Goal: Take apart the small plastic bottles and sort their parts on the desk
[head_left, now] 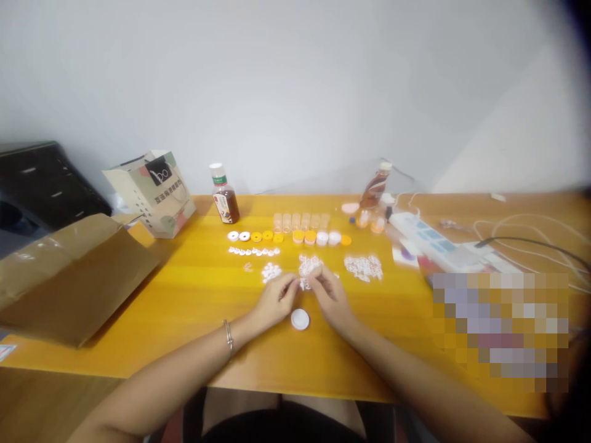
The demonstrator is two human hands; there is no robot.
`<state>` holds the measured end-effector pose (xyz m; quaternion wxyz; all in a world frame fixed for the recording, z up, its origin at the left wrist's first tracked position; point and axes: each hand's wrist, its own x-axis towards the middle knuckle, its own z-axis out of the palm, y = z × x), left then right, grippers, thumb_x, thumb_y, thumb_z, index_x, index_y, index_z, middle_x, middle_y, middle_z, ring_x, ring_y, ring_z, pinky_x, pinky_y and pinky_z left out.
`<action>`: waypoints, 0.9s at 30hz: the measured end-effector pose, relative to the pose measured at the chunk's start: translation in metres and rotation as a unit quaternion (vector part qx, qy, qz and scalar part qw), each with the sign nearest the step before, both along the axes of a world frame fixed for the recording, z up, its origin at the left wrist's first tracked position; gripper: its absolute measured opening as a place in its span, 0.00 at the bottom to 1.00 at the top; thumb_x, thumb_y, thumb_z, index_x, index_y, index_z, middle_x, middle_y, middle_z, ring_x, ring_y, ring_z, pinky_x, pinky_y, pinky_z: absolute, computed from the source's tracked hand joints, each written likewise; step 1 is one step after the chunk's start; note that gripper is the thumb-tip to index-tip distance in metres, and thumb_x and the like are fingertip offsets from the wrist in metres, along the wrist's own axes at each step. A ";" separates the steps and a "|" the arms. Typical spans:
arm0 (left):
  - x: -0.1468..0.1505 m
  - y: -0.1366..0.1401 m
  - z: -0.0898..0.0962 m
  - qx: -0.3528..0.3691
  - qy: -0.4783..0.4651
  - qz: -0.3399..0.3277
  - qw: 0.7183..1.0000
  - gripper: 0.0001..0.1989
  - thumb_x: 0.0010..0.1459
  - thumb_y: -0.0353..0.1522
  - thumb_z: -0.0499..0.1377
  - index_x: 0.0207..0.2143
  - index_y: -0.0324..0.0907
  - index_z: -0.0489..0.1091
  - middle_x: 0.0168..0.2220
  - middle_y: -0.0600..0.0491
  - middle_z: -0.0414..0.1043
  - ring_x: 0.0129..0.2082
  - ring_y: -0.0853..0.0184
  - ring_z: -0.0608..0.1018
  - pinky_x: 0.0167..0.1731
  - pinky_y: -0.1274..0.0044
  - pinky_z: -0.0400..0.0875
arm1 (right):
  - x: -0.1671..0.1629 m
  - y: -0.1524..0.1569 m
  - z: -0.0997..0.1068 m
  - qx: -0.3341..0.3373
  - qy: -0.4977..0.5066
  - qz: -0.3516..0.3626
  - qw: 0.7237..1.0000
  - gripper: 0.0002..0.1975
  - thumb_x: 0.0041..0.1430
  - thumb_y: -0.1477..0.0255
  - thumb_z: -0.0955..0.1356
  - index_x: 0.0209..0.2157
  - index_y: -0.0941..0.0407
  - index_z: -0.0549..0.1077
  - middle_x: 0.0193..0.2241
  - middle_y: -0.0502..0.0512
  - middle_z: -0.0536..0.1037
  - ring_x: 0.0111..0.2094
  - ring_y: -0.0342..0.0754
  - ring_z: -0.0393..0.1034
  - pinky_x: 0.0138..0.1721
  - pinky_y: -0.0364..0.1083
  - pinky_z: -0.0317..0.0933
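Observation:
My left hand (276, 300) and my right hand (331, 296) are close together over the table, each with its fingertips pinched. What they pinch is too small or hidden to make out. Just beyond the fingertips lies a pile of small white pieces (309, 264), partly covered by my right hand. On the table between my wrists is a round white lid (300, 319), apart from both hands. A pile of small white discs (271, 271) sits left of the middle pile, and a pile of clear-white pieces (364, 268) is on the right.
Behind the piles run rows of white and orange caps (268, 236) and small clear jars (295, 223). Dark drink bottles (226, 203) (376, 186) stand at the back. A cardboard box (78, 277) and paper bag (157, 194) are left; a power strip (425, 237) with cables is right.

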<state>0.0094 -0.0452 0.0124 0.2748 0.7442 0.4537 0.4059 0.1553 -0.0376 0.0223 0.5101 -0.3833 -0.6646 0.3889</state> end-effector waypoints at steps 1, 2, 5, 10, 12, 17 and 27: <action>0.000 0.000 0.000 -0.005 -0.010 0.002 1.000 0.14 0.61 0.35 0.46 0.24 0.39 0.63 0.22 0.55 0.62 0.23 0.71 0.65 0.26 0.80 0.59 | 0.000 0.000 0.000 -0.011 0.009 -0.003 1.000 0.11 0.57 0.66 0.61 0.23 0.54 0.60 0.21 0.47 0.63 0.24 0.42 0.60 0.29 0.42 0.59; -0.001 0.000 0.001 -0.012 -0.023 0.001 1.000 0.14 0.60 0.35 0.46 0.24 0.39 0.62 0.22 0.56 0.62 0.23 0.71 0.65 0.26 0.80 0.59 | -0.001 0.001 0.001 -0.023 0.016 -0.002 1.000 0.11 0.57 0.66 0.61 0.23 0.54 0.60 0.20 0.46 0.63 0.24 0.42 0.60 0.29 0.42 0.59; -0.003 0.000 -0.001 -0.051 -0.066 -0.024 0.996 0.15 0.60 0.37 0.47 0.24 0.39 0.63 0.22 0.56 0.62 0.24 0.71 0.66 0.27 0.80 0.60 | 0.000 0.002 0.005 -0.053 0.025 0.024 0.998 0.11 0.57 0.65 0.62 0.24 0.54 0.61 0.20 0.46 0.63 0.23 0.42 0.61 0.29 0.42 0.59; -0.010 0.005 -0.004 -0.116 -0.133 -0.074 0.981 0.17 0.60 0.41 0.47 0.25 0.39 0.63 0.23 0.55 0.62 0.25 0.72 0.66 0.28 0.80 0.61 | 0.003 0.004 0.006 -0.073 0.009 0.089 0.993 0.10 0.58 0.62 0.61 0.31 0.54 0.64 0.21 0.47 0.67 0.25 0.43 0.64 0.30 0.43 0.61; -0.012 0.006 -0.003 -0.124 -0.149 -0.080 0.978 0.18 0.59 0.42 0.48 0.25 0.38 0.63 0.23 0.55 0.62 0.24 0.72 0.65 0.27 0.80 0.61 | 0.006 0.004 0.004 -0.061 -0.011 0.094 0.994 0.10 0.59 0.62 0.60 0.34 0.54 0.64 0.22 0.47 0.68 0.25 0.43 0.65 0.30 0.43 0.62; -0.015 0.007 -0.003 -0.142 -0.199 -0.095 0.965 0.19 0.57 0.44 0.50 0.24 0.38 0.62 0.21 0.56 0.61 0.23 0.72 0.65 0.26 0.80 0.61 | 0.014 0.004 0.000 0.067 -0.066 0.060 0.994 0.08 0.59 0.69 0.61 0.41 0.53 0.61 0.26 0.49 0.69 0.28 0.43 0.66 0.31 0.44 0.62; -0.016 0.005 0.000 -0.142 -0.176 -0.115 0.967 0.19 0.58 0.44 0.49 0.25 0.38 0.62 0.22 0.55 0.61 0.24 0.72 0.65 0.28 0.80 0.61 | 0.017 0.010 0.000 0.310 -0.142 0.071 0.937 0.08 0.57 0.79 0.64 0.38 0.53 0.67 0.32 0.53 0.74 0.34 0.45 0.69 0.36 0.46 0.65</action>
